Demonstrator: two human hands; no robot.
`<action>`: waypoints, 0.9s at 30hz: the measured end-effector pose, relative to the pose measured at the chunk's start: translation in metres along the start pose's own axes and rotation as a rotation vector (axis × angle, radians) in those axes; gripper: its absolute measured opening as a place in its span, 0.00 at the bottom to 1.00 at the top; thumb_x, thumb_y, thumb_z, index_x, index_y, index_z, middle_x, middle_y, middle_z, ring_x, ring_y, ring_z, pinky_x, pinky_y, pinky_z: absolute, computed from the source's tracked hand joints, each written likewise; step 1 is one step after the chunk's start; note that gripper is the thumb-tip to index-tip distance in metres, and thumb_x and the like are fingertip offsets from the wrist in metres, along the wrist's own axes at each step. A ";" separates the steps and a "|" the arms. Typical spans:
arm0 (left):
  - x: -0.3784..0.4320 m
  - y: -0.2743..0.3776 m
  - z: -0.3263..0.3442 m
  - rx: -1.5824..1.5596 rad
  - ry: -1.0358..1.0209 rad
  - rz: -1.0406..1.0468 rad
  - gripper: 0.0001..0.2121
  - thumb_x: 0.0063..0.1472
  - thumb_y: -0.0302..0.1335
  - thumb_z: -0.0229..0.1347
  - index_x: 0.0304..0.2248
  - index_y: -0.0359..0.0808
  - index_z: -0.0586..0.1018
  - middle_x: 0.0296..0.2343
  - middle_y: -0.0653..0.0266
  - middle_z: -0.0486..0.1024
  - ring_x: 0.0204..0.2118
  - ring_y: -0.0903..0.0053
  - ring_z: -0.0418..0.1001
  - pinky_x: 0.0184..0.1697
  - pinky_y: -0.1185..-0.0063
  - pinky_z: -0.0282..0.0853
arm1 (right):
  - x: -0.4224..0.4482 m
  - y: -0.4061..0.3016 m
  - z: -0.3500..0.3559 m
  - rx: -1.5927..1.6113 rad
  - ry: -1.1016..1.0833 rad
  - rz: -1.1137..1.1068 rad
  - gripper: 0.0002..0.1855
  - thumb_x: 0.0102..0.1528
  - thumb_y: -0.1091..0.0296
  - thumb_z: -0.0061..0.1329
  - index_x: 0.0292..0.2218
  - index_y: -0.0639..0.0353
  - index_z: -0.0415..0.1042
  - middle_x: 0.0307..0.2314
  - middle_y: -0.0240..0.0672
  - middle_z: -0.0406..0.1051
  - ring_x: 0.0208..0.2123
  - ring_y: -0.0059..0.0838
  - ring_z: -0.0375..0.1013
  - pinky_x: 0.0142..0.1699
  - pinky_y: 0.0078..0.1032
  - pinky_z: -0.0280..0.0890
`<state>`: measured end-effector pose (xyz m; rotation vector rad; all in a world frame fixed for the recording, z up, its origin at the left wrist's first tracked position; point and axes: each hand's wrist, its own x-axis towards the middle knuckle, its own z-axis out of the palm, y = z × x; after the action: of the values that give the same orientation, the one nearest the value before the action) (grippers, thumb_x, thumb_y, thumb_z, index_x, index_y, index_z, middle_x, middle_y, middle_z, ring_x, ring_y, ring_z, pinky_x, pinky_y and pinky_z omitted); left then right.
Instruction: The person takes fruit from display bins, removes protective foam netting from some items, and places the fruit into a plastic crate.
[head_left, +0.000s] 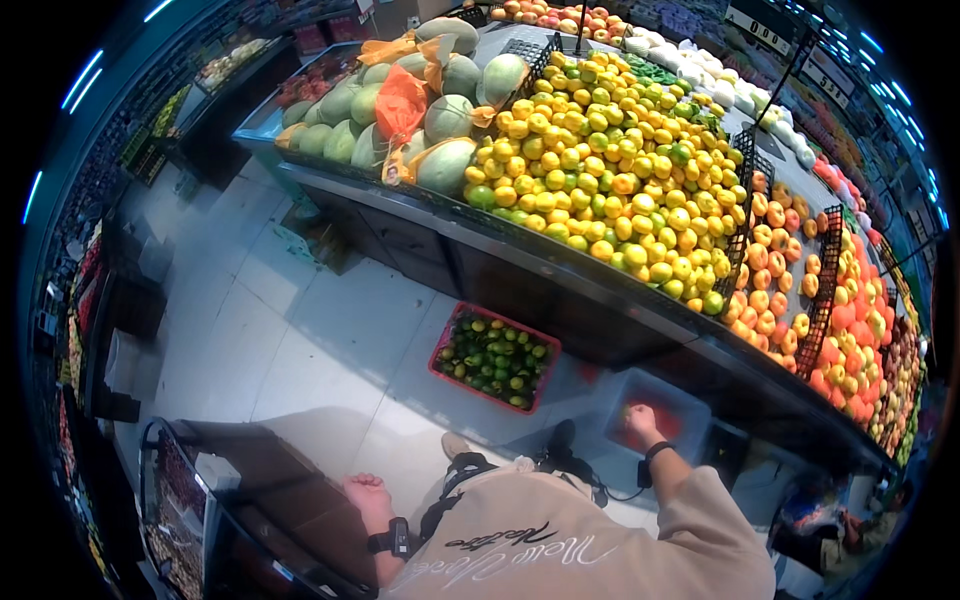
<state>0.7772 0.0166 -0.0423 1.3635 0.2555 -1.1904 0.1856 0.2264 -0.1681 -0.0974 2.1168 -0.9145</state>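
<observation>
My right hand (643, 424) is over a translucent plastic bin (694, 401) on the floor, with something red inside it. Its fingers are curled and blurred, so whether they hold something cannot be made out. Low on the left, my left hand (369, 495) is loosely closed, with nothing visible in it, beside a dark brown cabinet (262, 457). Between the stand and my feet sits a red plastic crate (541, 375) of green and yellowish citrus fruit (491, 360). A large heap of yellow-green citrus (600, 165) fills the display stand ahead.
The stand's dark front edge (525, 244) runs diagonally before me. On it are melons (450, 118) with orange wrapping at left, and peach-coloured fruit (765, 262) behind black plastic dividers (821, 289) at right. A pale green stool (294, 244) stands at its base. Another person (874, 529) is at lower right.
</observation>
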 end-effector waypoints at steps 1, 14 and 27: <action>0.026 0.001 0.013 0.042 -0.059 -0.106 0.14 0.64 0.37 0.43 0.21 0.44 0.61 0.14 0.72 0.58 0.15 0.81 0.55 0.18 0.81 0.52 | 0.022 0.052 0.002 0.021 0.016 0.046 0.11 0.50 0.74 0.39 0.18 0.61 0.70 0.14 0.35 0.69 0.16 0.25 0.69 0.22 0.26 0.65; 0.115 0.089 0.022 0.101 -0.136 -0.058 0.13 0.64 0.35 0.41 0.21 0.44 0.63 0.15 0.73 0.63 0.15 0.82 0.58 0.18 0.83 0.53 | -0.114 -0.074 0.084 -0.519 -0.014 -0.353 0.11 0.49 0.66 0.47 0.33 0.60 0.76 0.34 0.46 0.75 0.39 0.45 0.74 0.47 0.35 0.67; 0.052 -0.026 0.085 0.392 0.082 0.233 0.10 0.53 0.31 0.44 0.19 0.41 0.57 0.16 0.71 0.57 0.17 0.79 0.54 0.20 0.81 0.49 | -0.053 -0.128 -0.142 0.060 1.029 -0.452 0.04 0.50 0.72 0.48 0.28 0.63 0.73 0.16 0.39 0.70 0.21 0.30 0.72 0.29 0.26 0.66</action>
<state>0.7404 -0.0738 -0.0728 1.7322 -0.0852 -1.0226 0.0915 0.2329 0.0066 -0.0834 3.0769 -1.5102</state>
